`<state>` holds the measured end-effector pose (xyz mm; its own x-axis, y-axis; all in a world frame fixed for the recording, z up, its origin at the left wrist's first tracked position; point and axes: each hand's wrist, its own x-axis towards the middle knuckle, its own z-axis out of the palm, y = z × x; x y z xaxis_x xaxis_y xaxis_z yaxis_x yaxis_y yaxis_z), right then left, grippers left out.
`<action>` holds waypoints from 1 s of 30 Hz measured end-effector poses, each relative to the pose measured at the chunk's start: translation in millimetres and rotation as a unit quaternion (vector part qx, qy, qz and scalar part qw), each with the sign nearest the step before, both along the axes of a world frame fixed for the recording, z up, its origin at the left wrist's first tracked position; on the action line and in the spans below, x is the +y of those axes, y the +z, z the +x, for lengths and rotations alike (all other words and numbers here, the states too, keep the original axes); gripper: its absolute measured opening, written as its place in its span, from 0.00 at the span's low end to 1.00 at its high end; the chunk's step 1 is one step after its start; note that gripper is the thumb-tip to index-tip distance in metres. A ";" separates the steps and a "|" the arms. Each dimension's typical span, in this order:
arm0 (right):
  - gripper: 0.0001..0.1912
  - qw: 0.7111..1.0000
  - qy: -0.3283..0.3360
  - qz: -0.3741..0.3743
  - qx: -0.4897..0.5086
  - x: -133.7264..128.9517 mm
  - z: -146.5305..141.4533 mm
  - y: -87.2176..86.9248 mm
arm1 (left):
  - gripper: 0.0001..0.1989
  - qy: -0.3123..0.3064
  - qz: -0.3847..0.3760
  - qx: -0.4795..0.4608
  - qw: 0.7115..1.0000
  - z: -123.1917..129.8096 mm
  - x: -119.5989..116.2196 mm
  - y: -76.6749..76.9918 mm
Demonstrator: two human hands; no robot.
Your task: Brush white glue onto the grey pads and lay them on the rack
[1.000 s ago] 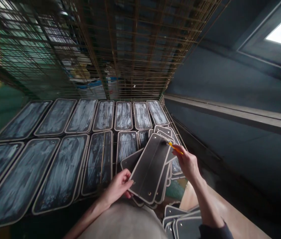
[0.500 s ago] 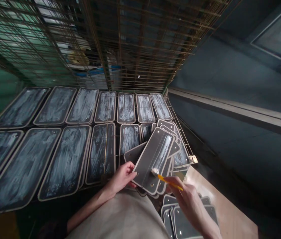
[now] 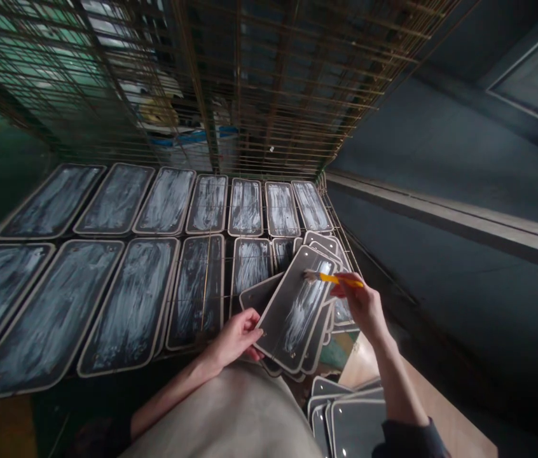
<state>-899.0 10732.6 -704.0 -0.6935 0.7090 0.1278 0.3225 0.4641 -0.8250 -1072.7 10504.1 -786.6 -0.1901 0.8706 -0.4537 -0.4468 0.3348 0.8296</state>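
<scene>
A dark grey rectangular panel (image 3: 281, 305) with rounded corners and a pale rim lies tilted on top of a small pile of similar panels. My left hand (image 3: 240, 334) grips its lower left edge, thumb on top and fingers beneath. In my right hand (image 3: 362, 299) is a paintbrush (image 3: 330, 278) with a yellow handle, its bristles touching the upper middle of the panel. White streaks of coating cover the panel's right side, while its left side is bare grey.
Two rows of white-streaked panels (image 3: 142, 299) lie on a wire rack (image 3: 206, 273). A raised wire grid (image 3: 269, 83) stands behind them. Uncoated panels (image 3: 357, 426) are stacked on a wooden board (image 3: 445, 407) at lower right. A grey wall ledge (image 3: 441, 210) runs along the right.
My right hand has moved the brush up the panel, away from its lower end. The white streaks now spread wider and lower. My left hand keeps its grip.
</scene>
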 end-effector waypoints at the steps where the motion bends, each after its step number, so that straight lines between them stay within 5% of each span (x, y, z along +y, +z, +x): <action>1: 0.16 1.000 -0.010 0.020 0.008 7.6 -6.3 -0.2 | 0.15 0.003 -0.003 0.001 1.000 -0.2 -0.1 0.8; 7: 0.15 0.986 -0.006 0.157 -0.061 23.2 -34.1 -10.8 | 0.17 0.021 -0.006 -0.013 1.000 -0.4 -2.6 -1.6; 12: 0.13 0.970 0.077 0.192 -0.130 -10.5 -30.1 -15.7 | 0.17 0.032 -0.001 -0.026 0.999 -1.2 -4.1 -3.6; 18: 0.13 0.974 0.169 -0.020 -0.148 -81.5 -1.7 11.8 | 0.17 0.030 -0.005 -0.028 0.999 -4.5 -5.1 1.7; 22: 0.13 0.969 0.155 -0.145 -0.127 -103.9 11.0 21.1 | 0.18 0.029 -0.001 -0.027 0.999 -6.0 -6.5 -1.3; 27: 0.15 0.948 0.120 -0.292 -0.043 -77.6 12.9 -1.1 | 0.21 0.023 -0.005 -0.033 0.999 -6.7 -8.2 -7.6; 30: 0.16 0.971 0.041 -0.235 0.011 -42.9 7.6 -16.9 | 0.22 0.012 -0.018 -0.028 0.999 -6.9 -8.0 -9.1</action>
